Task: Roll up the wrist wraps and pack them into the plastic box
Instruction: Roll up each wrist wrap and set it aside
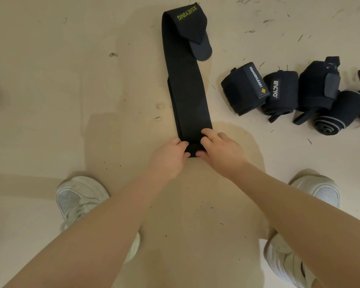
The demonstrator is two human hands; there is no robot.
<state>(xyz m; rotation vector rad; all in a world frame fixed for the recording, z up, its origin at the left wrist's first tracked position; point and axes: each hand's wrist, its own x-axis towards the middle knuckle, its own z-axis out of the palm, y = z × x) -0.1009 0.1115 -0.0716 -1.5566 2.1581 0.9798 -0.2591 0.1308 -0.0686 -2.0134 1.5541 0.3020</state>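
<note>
Got the long black XUEYING wrist wrap (185,80) laid flat on the beige floor (71,80), running from my hands out toward 12 o'clock, with its far end folded over. My left hand (166,161) and right hand (220,150) are both pinching the near end – fingers curled over the edge, thumbs tucked under. Over at 2 o'clock there's a row of rolled wraps – the MANUEKLEAR one (244,88), the black roll next to it with a white logo (280,92), and a few more (328,100) touching each other. My white sneakers (79,200) sit either side at 5 and 7 o'clock
</note>
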